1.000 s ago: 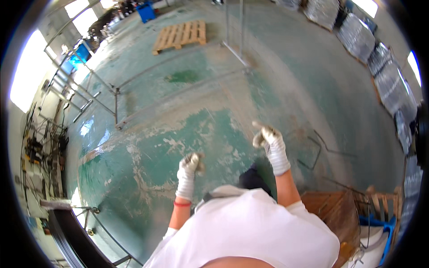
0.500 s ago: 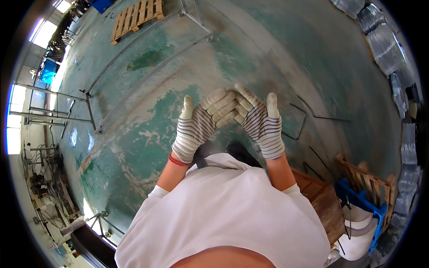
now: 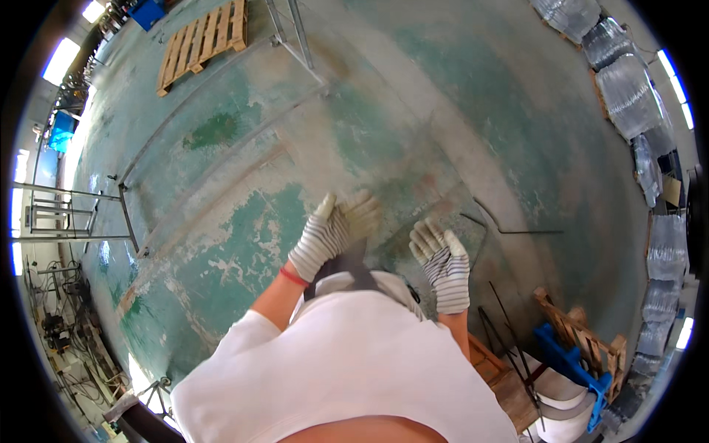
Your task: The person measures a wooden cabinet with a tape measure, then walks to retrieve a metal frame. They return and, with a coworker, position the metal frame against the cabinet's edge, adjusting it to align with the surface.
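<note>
Two thin dark bent rods, close together on green floor

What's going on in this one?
A person in a white shirt is on a worn green floor. The gloved left hand, its fingers blurred, and the gloved right hand are open and apart, with nothing visible in either. A dark bent rod lies on the floor, ahead and right of the right hand.

We record: gloves, off-white, dark-striped; wristband, red, behind the left fingers; floor, blotched green and grey, beneath; rod, dark, right of the right fingers; pallet, tan, beyond both.
</note>
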{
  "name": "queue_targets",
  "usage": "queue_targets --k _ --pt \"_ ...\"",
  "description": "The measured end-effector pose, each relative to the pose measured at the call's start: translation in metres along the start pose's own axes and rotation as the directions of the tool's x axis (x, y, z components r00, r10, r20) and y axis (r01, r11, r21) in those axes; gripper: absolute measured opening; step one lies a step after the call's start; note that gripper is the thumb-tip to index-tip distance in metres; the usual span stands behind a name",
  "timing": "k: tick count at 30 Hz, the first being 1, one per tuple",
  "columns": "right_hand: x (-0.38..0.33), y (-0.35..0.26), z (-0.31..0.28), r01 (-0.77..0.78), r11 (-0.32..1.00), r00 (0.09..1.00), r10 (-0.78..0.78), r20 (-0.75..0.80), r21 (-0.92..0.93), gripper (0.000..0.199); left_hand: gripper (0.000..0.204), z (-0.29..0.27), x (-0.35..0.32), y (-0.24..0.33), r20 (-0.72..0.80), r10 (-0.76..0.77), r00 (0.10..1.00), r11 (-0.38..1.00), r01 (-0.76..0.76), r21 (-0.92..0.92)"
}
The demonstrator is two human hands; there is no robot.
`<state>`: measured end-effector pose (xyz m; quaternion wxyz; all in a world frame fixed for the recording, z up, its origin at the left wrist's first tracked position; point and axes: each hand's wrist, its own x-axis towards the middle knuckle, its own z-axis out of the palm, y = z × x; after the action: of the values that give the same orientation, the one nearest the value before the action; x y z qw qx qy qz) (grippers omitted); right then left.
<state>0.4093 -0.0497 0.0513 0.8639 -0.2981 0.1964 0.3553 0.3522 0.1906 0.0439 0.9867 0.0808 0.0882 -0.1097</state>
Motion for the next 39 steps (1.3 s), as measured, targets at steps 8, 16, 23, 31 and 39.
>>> queue_targets --k 8,16,23,31,39 --pt "0.080 -0.099 0.074 0.248 0.968 0.951 -0.252 0.180 0.045 0.053 0.091 0.075 0.136 0.093 0.178 -0.099 0.979 0.966 0.052 0.254" --pt "0.122 -0.167 0.092 0.361 0.921 0.883 -0.389 0.262 0.149 0.061 0.079 0.107 0.251 0.095 0.255 -0.242 0.936 0.966 0.208 0.155" --pt "0.190 -0.261 0.076 0.292 0.922 0.862 -0.369 0.349 0.253 0.068 0.070 0.131 0.353 0.077 0.179 -0.168 0.969 0.965 0.125 0.229" --pt "0.253 -0.366 0.071 0.238 0.969 0.874 -0.185 0.449 -0.063 0.060 0.036 0.111 0.438 0.070 -0.044 -0.014 0.999 0.968 0.003 -0.251" --pt "0.318 -0.395 0.059 0.080 0.984 0.882 -0.143 0.448 0.157 0.047 0.051 0.071 0.489 0.099 0.272 0.024 0.962 0.944 0.068 -0.324"
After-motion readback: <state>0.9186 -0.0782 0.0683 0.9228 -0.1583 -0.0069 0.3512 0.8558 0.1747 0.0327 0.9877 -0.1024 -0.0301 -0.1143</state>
